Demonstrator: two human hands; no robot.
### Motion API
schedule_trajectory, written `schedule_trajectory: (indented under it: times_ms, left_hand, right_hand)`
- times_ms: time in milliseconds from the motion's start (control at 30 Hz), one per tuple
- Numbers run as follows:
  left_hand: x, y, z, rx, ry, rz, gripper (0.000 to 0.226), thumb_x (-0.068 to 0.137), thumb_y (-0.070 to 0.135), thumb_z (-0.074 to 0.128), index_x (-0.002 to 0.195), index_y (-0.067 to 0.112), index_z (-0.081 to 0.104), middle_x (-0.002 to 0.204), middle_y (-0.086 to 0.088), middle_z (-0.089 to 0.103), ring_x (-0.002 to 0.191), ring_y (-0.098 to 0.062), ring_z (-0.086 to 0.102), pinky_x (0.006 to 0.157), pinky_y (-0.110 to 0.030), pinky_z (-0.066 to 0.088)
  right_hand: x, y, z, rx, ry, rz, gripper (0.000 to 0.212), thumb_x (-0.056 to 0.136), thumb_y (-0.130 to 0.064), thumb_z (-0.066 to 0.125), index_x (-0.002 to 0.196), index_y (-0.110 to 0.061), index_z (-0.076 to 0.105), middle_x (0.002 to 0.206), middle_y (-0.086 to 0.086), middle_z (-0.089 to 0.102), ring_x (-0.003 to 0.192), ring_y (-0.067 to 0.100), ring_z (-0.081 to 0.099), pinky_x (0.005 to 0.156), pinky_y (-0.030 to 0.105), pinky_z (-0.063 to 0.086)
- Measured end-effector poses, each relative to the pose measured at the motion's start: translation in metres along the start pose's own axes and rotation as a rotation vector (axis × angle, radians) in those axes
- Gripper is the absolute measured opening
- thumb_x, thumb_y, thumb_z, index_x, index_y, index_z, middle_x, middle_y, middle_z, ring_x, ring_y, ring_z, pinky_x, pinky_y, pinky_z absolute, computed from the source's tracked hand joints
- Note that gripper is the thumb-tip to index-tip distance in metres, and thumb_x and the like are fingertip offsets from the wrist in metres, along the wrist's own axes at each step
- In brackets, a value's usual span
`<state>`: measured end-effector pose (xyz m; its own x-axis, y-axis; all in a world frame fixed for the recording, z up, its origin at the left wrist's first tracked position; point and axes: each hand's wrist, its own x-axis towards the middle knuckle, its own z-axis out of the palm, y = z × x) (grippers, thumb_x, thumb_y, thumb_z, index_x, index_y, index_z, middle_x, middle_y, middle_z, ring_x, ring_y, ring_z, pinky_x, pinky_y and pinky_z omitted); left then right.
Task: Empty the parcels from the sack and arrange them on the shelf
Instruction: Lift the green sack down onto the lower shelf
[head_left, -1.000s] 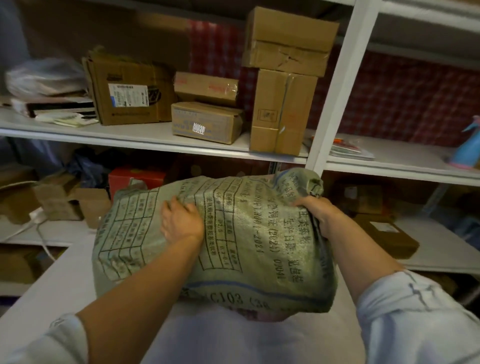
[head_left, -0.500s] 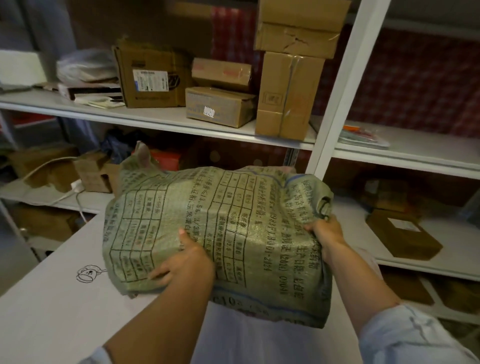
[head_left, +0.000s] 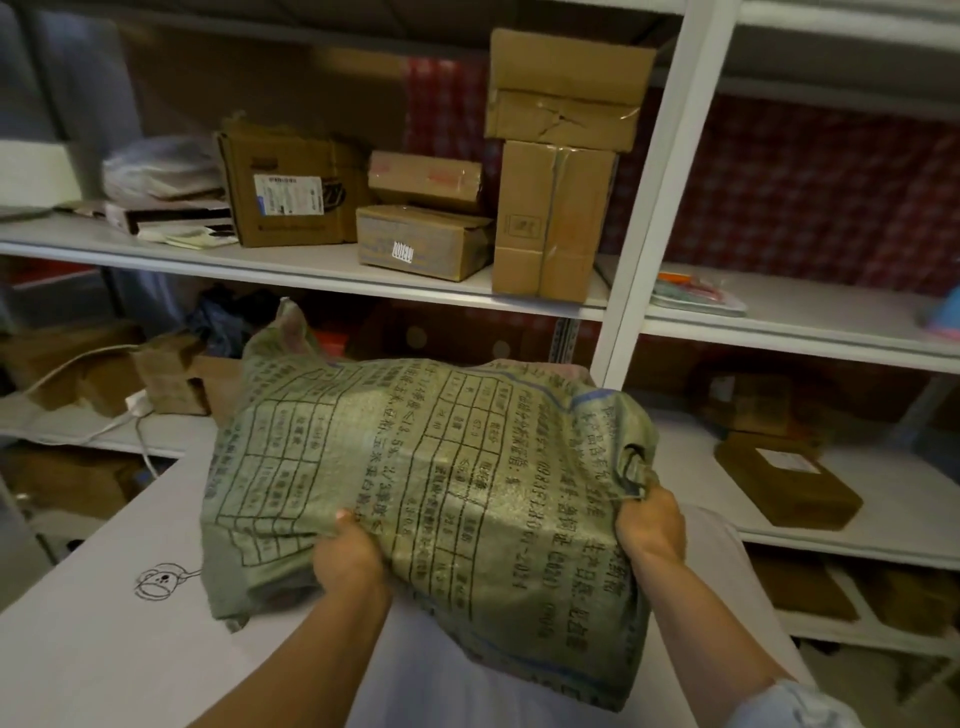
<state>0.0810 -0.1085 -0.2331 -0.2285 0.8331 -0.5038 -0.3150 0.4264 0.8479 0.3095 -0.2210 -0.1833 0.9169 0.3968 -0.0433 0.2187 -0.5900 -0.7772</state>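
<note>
A green woven sack (head_left: 441, 467) with black printed tables and text lies bulging on the white table (head_left: 93, 649) in front of me. My left hand (head_left: 348, 561) grips its near lower edge. My right hand (head_left: 649, 525) clutches the bunched right end. The sack's contents are hidden. Behind it stands the white shelf (head_left: 322, 270) holding several cardboard parcels: a large labelled box (head_left: 291, 197), two small stacked boxes (head_left: 423, 239) and a tall stack (head_left: 556, 218).
A white upright post (head_left: 654, 197) splits the shelf bays. The right bay holds a flat packet (head_left: 696, 296). A lower shelf carries a flat brown parcel (head_left: 784, 483) on the right, and boxes with a white cable (head_left: 104, 395) on the left.
Both hands have slid toward me along the sack, from its top to its near edge and right end. The sack now lies flatter, with its far corner sticking up.
</note>
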Motion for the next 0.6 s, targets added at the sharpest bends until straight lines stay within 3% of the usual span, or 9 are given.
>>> schedule_trajectory:
  times_ms: [100,200,267,333,400,500,600]
  left_hand:
    - [-0.018,0.014,-0.002,0.069,-0.023,0.191,0.042,0.100,0.024,0.040,0.128,-0.007,0.048,0.132,-0.027,0.051,0.121,-0.041,0.048,0.103,-0.043,0.038]
    - [-0.041,0.049,0.005,0.064,-0.155,0.447,0.037,0.101,0.025,0.039,0.124,0.001,0.054,0.128,-0.021,0.054,0.122,-0.035,0.048,0.102,-0.037,0.036]
    - [-0.054,0.073,0.012,0.141,-0.215,0.617,0.027,0.100,0.031,0.040,0.102,0.012,0.059,0.109,-0.013,0.059,0.114,-0.033,0.052,0.100,-0.037,0.038]
    - [-0.062,0.098,0.018,0.247,-0.218,0.798,0.027,0.097,0.037,0.041,0.077,0.021,0.051,0.091,-0.005,0.057,0.108,-0.031,0.052,0.104,-0.047,0.036]
    - [-0.076,0.121,0.017,0.350,-0.166,0.973,0.035,0.098,0.033,0.042,0.065,0.022,0.039,0.078,0.002,0.048,0.103,-0.029,0.050,0.104,-0.054,0.032]
    - [-0.087,0.150,0.015,0.440,-0.127,1.253,0.029,0.097,0.036,0.037,0.071,0.021,0.038,0.078,0.008,0.043,0.092,-0.023,0.045,0.103,-0.055,0.030]
    - [-0.080,0.172,0.016,0.475,-0.159,1.505,0.027,0.095,0.038,0.036,0.072,0.024,0.034,0.069,0.014,0.034,0.081,-0.010,0.035,0.097,-0.054,0.035]
  right_hand:
    - [-0.002,0.003,-0.002,0.035,0.026,0.022,0.032,0.097,-0.017,0.042,0.123,-0.012,0.059,0.121,0.021,0.061,0.109,0.040,0.057,0.088,0.040,0.046]
    - [0.000,0.005,-0.009,0.154,0.026,0.101,0.027,0.095,-0.014,0.045,0.115,-0.008,0.063,0.117,0.021,0.063,0.105,0.039,0.058,0.085,0.037,0.044]
    - [0.001,0.008,-0.006,0.258,0.000,0.186,0.025,0.093,-0.007,0.047,0.110,0.001,0.063,0.112,0.018,0.063,0.096,0.035,0.058,0.085,0.036,0.045]
    - [-0.008,0.009,0.004,0.394,-0.073,0.260,0.023,0.091,-0.002,0.051,0.107,0.007,0.064,0.101,0.015,0.063,0.086,0.029,0.057,0.080,0.032,0.045]
    - [-0.021,0.006,0.024,0.548,-0.158,0.299,0.019,0.088,0.002,0.055,0.102,0.005,0.067,0.092,0.014,0.064,0.080,0.028,0.058,0.078,0.032,0.047]
    - [-0.040,-0.014,0.054,0.780,-0.262,0.356,0.015,0.090,0.005,0.052,0.085,-0.001,0.064,0.087,0.014,0.063,0.073,0.026,0.056,0.075,0.032,0.049]
    - [-0.063,-0.039,0.085,0.839,-0.323,0.331,0.011,0.093,-0.003,0.052,0.091,0.000,0.062,0.096,0.015,0.064,0.082,0.030,0.059,0.086,0.039,0.050]
